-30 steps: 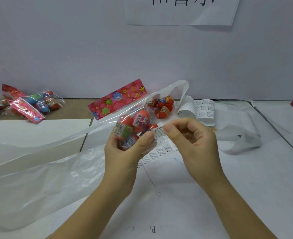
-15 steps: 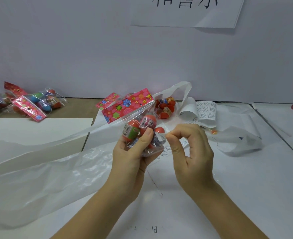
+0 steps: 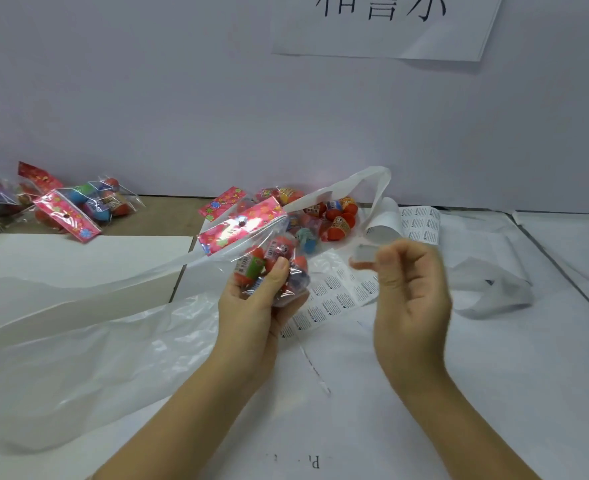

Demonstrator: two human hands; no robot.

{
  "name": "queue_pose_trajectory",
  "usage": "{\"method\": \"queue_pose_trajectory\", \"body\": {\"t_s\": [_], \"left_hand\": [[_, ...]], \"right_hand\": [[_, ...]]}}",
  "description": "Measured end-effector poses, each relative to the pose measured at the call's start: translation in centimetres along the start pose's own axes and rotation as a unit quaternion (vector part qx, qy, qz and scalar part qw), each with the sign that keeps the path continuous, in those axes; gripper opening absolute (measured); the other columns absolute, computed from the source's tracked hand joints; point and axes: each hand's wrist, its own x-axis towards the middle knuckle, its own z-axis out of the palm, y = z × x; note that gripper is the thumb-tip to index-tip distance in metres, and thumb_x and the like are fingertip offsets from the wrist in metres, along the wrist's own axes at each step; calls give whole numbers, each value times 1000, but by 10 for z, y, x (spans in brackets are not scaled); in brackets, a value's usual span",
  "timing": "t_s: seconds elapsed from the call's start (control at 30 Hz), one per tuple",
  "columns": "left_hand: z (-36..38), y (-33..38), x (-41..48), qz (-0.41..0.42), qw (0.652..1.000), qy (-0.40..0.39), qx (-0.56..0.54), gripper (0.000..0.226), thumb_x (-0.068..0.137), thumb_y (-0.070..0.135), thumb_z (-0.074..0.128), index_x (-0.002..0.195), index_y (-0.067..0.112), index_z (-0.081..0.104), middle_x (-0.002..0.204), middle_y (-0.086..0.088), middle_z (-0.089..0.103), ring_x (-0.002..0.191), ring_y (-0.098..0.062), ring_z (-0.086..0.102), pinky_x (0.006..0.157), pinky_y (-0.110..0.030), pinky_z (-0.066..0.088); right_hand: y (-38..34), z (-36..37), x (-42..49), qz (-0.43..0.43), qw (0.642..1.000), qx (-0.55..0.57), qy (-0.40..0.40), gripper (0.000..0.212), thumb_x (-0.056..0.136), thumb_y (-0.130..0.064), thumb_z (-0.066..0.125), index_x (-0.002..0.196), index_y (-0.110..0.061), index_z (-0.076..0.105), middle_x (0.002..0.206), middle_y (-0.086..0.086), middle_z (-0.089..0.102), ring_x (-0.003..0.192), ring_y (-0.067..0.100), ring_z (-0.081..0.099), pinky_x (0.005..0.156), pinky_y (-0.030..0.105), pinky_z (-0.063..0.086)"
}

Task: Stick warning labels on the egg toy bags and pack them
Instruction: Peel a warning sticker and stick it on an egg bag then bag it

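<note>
Over the white table, near its middle, we hold the egg toy bag clear of the surface in our left hand. Fingers and thumb curl round its lower, egg-filled part, and the red flowered header card points up and to the left. We judge the bag light, with clear film that is soft, crinkly and slippery, and hard plastic eggs inside that are apt to shift. The sound grip is therefore round the bulk of the eggs, which also draws the film taut for sticking; the card looks the stiffest place to take hold for packing. Our right hand is raised just right of the bag and apart from it, fingers curled, thumb and forefinger pinching a small white label, blurred. It is probably flimsy and tacky, best kept by one edge. A label sheet lies on the table below the hands. More bags lie behind, and a large thin plastic bag sprawls at left.
</note>
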Motion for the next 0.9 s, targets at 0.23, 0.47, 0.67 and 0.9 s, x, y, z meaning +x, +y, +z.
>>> {"method": "queue_pose_trajectory", "body": {"t_s": [0.23, 0.47, 0.67, 0.9], "left_hand": [[-2, 5, 2, 55, 993, -49, 90, 48, 57, 26, 78, 103, 27, 61, 88, 4, 77, 84, -18, 75, 60, -24, 58], [-1, 2, -2, 34, 993, -83, 82, 52, 62, 23, 81, 109, 20, 61, 95, -8, 76, 83, -22, 75, 60, -25, 58], [-1, -3, -3, 57, 989, -88, 101, 55, 53, 23, 79, 105, 21, 63, 92, -7, 77, 83, -23, 75, 63, -25, 59], [0, -4, -3, 60, 990, -71, 102, 71, 40, 29, 84, 107, 27, 61, 92, 1, 77, 86, -23, 75, 64, -25, 59]], "right_hand": [[-2, -13, 23, 301, 940, 55, -154, 15, 71, -27, 80, 80, -24, 68, 76, -12, 67, 85, 12, 64, 74, 30, 51], [-2, -11, 19, 356, 916, 86, -163, 18, 58, -40, 72, 70, -28, 77, 75, -8, 70, 76, 6, 62, 72, 29, 51], [-1, -8, 14, 362, 917, 88, -140, 16, 64, -39, 72, 73, -27, 76, 74, -8, 70, 76, 7, 61, 72, 28, 47], [-2, -4, 11, 348, 927, 70, -120, 9, 80, -28, 71, 73, -28, 76, 73, -9, 71, 75, 5, 62, 72, 28, 45]]}}
